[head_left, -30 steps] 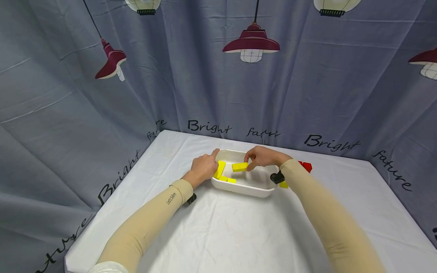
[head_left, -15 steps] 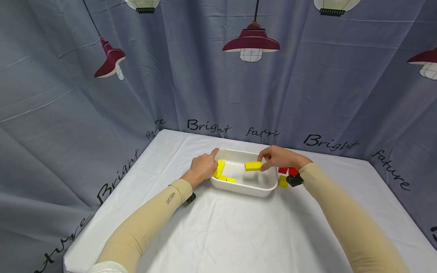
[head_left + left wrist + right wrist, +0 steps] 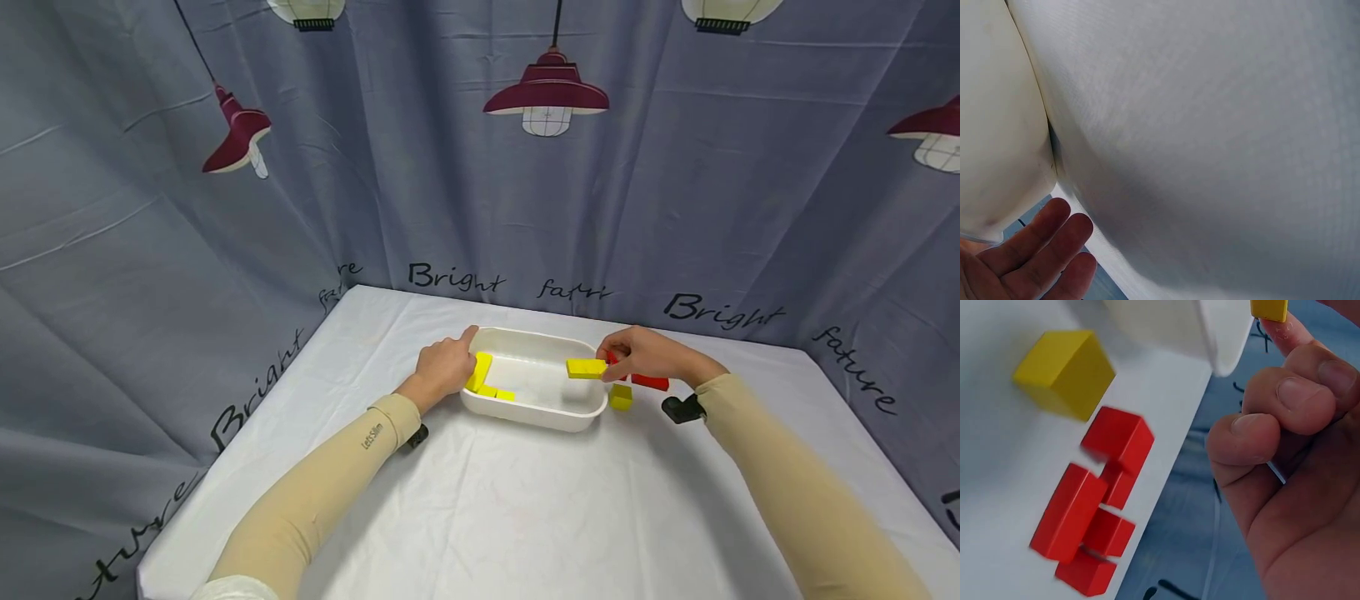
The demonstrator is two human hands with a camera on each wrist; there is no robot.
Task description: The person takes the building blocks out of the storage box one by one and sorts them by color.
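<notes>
A yellow rectangular block (image 3: pixel 585 368) is held up over the right end of the white tray (image 3: pixel 525 423), pinched by the thumb and fingertips of my right hand (image 3: pixel 648 354). In the right wrist view its end (image 3: pixel 1269 309) shows at the top edge, while the other fingers are bent. My left hand (image 3: pixel 444 368) rests at the tray's left rim, index finger pointing along it. Three relaxed fingers (image 3: pixel 1054 250) show beside the tray's wall in the left wrist view; the thumb is hidden. Several yellow blocks (image 3: pixel 480 372) lie inside the tray at its left end.
Just right of the tray, a yellow block (image 3: pixel 1066 372) sits on the white tablecloth (image 3: pixel 517 517). Several red blocks (image 3: pixel 1069 512) lie close together beside it, partly under my right hand in the head view. A grey-blue curtain (image 3: pixel 420 183) hangs behind the table.
My right hand has carried the yellow block rightward from the middle of the tray to above its right rim. The left hand stays at the left rim.
</notes>
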